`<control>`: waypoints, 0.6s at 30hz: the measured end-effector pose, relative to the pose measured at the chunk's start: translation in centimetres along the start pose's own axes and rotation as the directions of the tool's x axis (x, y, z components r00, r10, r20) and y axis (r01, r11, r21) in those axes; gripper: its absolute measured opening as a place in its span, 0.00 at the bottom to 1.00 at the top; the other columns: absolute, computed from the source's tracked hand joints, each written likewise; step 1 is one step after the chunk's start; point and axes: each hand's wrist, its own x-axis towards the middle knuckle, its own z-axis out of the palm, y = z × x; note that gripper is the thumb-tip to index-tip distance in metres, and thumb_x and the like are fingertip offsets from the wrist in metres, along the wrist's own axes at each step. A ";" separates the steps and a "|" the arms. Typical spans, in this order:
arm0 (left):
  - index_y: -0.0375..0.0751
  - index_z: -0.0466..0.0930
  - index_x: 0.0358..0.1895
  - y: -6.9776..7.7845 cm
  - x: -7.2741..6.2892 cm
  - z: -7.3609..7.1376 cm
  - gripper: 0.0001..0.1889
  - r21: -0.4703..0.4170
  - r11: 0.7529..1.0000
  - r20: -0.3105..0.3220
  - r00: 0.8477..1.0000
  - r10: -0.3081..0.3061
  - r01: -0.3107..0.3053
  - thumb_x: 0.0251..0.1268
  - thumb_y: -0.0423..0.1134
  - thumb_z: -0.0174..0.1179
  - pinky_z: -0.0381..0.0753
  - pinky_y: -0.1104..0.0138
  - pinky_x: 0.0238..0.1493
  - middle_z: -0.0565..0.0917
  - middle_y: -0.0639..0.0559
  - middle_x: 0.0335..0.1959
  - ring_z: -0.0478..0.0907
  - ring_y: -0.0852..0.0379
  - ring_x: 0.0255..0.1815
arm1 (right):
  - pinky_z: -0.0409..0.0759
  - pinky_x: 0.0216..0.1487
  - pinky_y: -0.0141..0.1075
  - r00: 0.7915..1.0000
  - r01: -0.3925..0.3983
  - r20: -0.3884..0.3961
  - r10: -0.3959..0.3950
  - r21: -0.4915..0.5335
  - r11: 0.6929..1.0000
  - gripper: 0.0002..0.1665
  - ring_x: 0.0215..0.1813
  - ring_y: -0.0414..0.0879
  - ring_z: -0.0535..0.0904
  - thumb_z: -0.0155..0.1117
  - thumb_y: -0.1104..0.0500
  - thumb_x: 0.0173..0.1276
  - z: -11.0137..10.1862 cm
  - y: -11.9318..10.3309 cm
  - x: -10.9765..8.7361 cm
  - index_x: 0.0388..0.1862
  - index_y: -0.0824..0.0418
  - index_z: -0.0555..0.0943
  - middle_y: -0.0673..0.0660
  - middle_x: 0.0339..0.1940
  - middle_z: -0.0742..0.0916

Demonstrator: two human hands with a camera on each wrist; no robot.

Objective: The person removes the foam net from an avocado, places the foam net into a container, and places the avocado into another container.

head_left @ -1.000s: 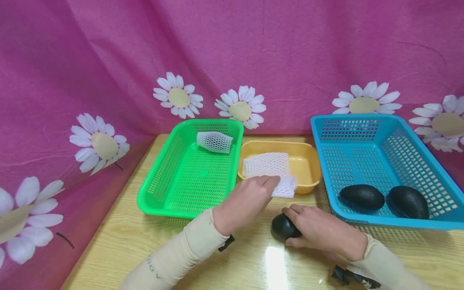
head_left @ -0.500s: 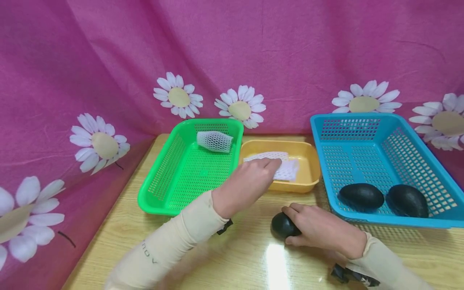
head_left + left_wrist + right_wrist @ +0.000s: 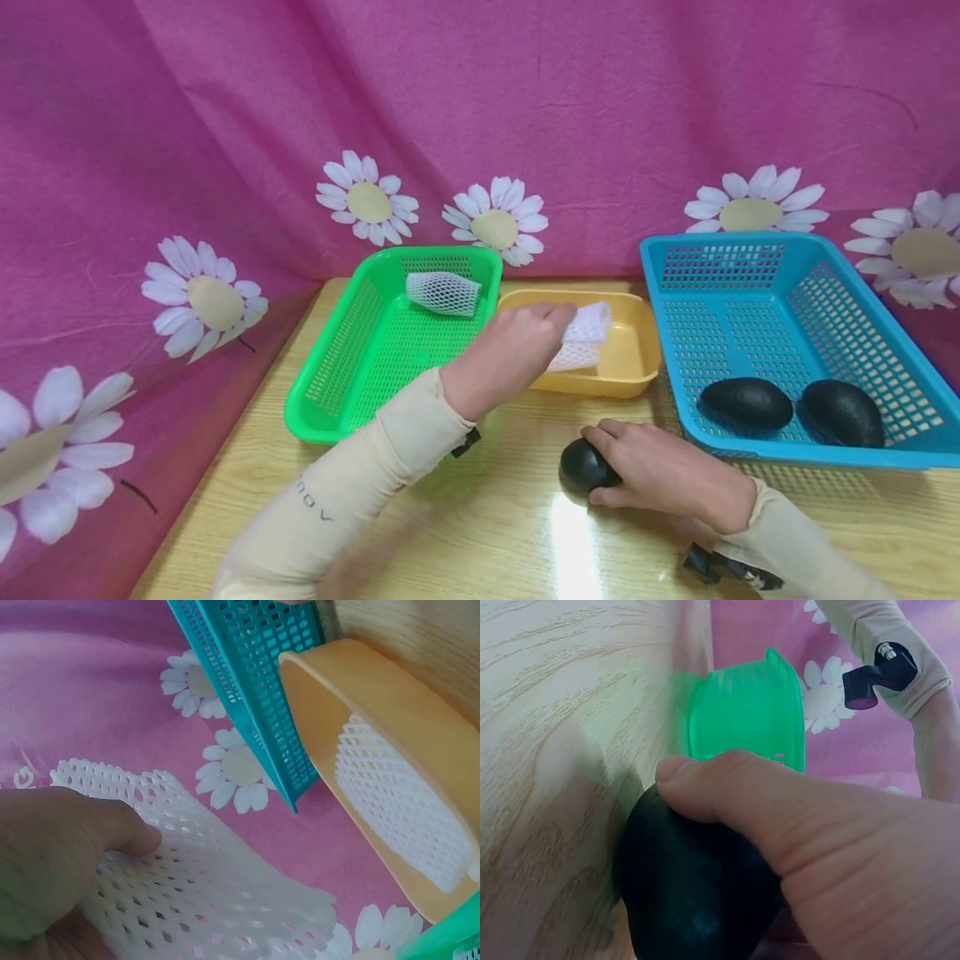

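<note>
My left hand (image 3: 517, 354) pinches a white foam net sleeve (image 3: 202, 877) between thumb and fingers, over the yellow tub (image 3: 633, 346). The sleeve hangs flattened and slanted in the left wrist view. Inside the tub lies another foam net (image 3: 397, 802), partly covered by my hand in the head view. On the table in front of the tub, my right hand (image 3: 660, 471) grips a smooth black avocado (image 3: 587, 467). The right wrist view shows the thumb (image 3: 705, 787) across its top; the other fingers are mostly hidden.
To the left stands a green basket (image 3: 420, 392) with an empty-looking foam net (image 3: 444, 293) at its back. A blue basket (image 3: 720, 333) on the right holds two more black avocados (image 3: 746, 405). A pink flowered cloth (image 3: 600, 125) hangs behind them.
The left hand has lifted the foam net away from the tub's front edge, up and back over the tub. My right hand stays on the avocado without visible movement.
</note>
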 end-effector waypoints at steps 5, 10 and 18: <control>0.35 0.80 0.42 -0.6 0.7 0.0 0.06 0.010 1.000 0.000 1.000 -0.011 0.011 0.72 0.26 0.54 0.85 0.64 0.28 0.83 0.47 0.27 0.85 0.52 0.29 | 0.83 0.33 0.35 1.000 -0.002 -0.003 0.002 -0.005 1.000 0.36 0.34 0.39 0.83 0.81 0.42 0.55 0.0 0.0 0.0 0.54 0.63 0.80 0.52 0.40 0.86; 0.35 0.81 0.43 -1.2 1.4 -0.2 0.07 0.055 0.998 -0.011 1.000 -0.017 0.017 0.73 0.26 0.53 0.86 0.64 0.29 0.84 0.47 0.30 0.86 0.52 0.31 | 0.83 0.33 0.36 1.000 -0.002 -0.006 0.002 -0.005 1.000 0.36 0.34 0.40 0.83 0.81 0.42 0.55 0.0 0.0 0.1 0.54 0.63 0.80 0.52 0.40 0.86; 0.36 0.81 0.39 -1.8 2.8 -0.6 0.09 0.088 0.996 0.022 0.999 -0.029 0.027 0.74 0.25 0.50 0.88 0.60 0.34 0.85 0.47 0.29 0.87 0.50 0.34 | 0.84 0.34 0.37 1.000 -0.005 -0.006 0.005 -0.012 1.000 0.38 0.34 0.41 0.83 0.80 0.42 0.55 0.1 0.1 0.1 0.56 0.65 0.80 0.53 0.41 0.86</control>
